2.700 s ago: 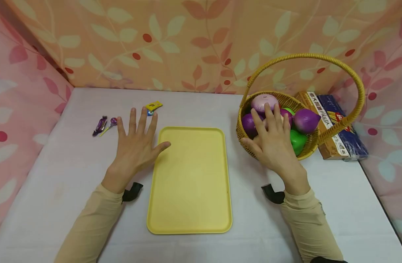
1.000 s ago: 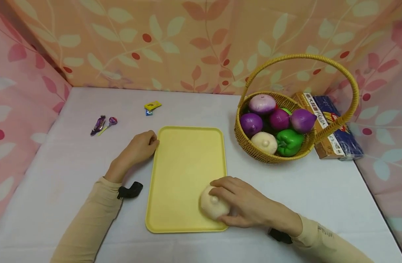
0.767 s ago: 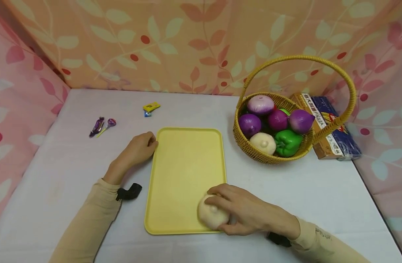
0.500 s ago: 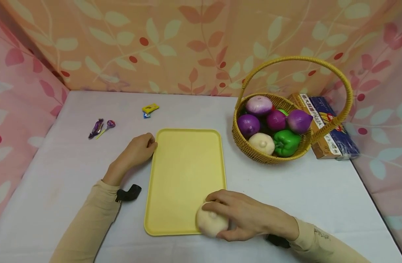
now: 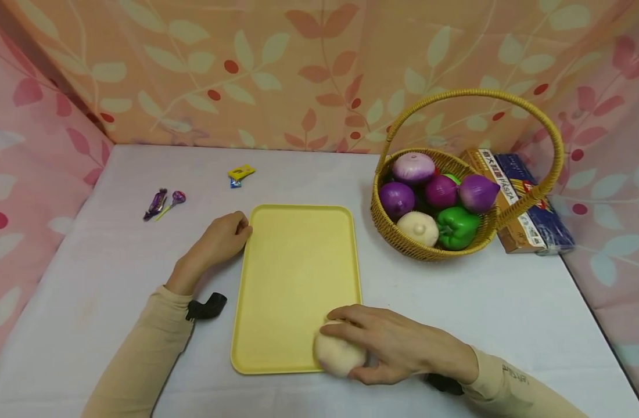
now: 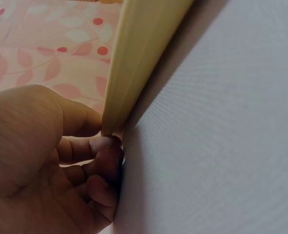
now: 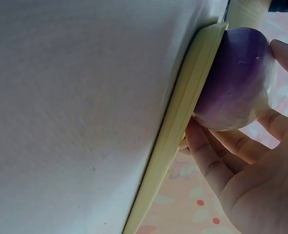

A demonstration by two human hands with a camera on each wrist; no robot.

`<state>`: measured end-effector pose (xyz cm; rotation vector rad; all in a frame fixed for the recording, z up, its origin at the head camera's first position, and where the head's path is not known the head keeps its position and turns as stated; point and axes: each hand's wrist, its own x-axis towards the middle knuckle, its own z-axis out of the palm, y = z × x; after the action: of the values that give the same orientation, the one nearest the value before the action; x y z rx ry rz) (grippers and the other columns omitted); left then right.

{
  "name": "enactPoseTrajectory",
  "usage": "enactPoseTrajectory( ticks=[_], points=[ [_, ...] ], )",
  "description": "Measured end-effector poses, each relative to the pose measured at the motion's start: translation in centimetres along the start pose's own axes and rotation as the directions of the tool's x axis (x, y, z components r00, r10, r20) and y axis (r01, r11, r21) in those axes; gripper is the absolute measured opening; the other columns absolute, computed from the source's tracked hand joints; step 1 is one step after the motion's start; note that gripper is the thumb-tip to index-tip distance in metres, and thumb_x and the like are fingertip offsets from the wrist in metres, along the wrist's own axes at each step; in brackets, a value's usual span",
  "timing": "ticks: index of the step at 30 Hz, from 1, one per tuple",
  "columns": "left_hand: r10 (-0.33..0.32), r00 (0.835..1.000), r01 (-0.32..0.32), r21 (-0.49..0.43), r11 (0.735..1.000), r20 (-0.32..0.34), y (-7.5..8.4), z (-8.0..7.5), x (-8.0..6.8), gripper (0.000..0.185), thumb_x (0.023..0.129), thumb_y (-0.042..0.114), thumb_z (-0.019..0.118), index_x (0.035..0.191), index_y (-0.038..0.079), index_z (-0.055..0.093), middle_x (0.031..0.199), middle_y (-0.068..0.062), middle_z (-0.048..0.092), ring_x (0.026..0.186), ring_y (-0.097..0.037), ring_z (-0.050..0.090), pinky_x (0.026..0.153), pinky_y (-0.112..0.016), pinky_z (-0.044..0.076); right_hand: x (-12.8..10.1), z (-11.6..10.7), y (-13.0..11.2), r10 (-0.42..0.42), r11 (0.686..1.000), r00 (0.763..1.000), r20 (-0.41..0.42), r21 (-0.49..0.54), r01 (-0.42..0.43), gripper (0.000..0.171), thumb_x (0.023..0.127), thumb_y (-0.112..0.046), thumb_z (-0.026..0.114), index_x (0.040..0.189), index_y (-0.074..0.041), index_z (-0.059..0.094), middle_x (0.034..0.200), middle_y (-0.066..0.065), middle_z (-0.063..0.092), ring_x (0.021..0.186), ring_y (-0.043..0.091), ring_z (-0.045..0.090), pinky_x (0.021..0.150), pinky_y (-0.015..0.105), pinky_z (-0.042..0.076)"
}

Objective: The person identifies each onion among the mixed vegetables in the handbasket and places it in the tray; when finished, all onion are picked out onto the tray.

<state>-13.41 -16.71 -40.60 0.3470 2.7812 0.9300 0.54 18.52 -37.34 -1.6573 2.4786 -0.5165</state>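
Observation:
A pale round onion [image 5: 337,355] sits at the near right corner of the yellow tray [image 5: 293,261]; its underside [image 7: 236,83] shows purple in the right wrist view and bears on the tray's rim [image 7: 182,117]. My right hand [image 5: 387,342] grips the onion from above and from the right, fingers curled round it [image 7: 241,170]. My left hand [image 5: 220,238] is at the tray's far left edge, curled. In the left wrist view its thumb and fingers [image 6: 97,146] close on the tray's rim [image 6: 144,48].
A wicker basket [image 5: 429,252] with a tall handle stands at the right, holding purple onions, a pale one [image 5: 417,227] and a green pepper [image 5: 456,227]. Pasta boxes [image 5: 523,197] lie behind it. Wrapped sweets [image 5: 162,203] and a yellow packet [image 5: 240,172] lie far left.
My right hand went from the basket to the tray with the pale onion, then drew it slightly nearer the front corner. My left hand went from flat to curled at the tray's edge.

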Motion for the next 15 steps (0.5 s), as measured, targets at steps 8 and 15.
enactPoseTrajectory(
  ticks=[8, 15],
  points=[
    [-0.01, 1.0, 0.01, 0.002, 1.0, 0.007, 0.1, 0.0, 0.0, 0.016, 0.098, 0.015, 0.049, 0.097, 0.0, 0.055, 0.079, -0.007, 0.05, 0.075, -0.021, 0.049, 0.065, -0.03, 0.037, -0.1, -0.8, 0.0, 0.004, 0.998, 1.0, -0.015, -0.056, -0.004, 0.067, 0.087, -0.051, 0.065, 0.143, -0.021, 0.044, 0.139, 0.004, 0.052, 0.126, 0.018, 0.053, 0.099, 0.037, 0.048],
    [-0.013, 1.0, 0.013, -0.002, 1.0, 0.013, 0.1, 0.0, -0.1, 0.016, 0.098, 0.015, 0.049, 0.097, 0.0, 0.055, 0.079, -0.007, 0.05, 0.075, -0.021, 0.049, 0.065, -0.03, 0.037, -0.2, -3.4, 2.7, 0.163, 0.981, 0.97, -0.179, -0.075, -0.179, 0.06, 0.089, -0.046, 0.066, 0.14, -0.017, 0.05, 0.138, 0.006, 0.055, 0.127, 0.021, 0.053, 0.102, 0.042, 0.045]
  ],
)
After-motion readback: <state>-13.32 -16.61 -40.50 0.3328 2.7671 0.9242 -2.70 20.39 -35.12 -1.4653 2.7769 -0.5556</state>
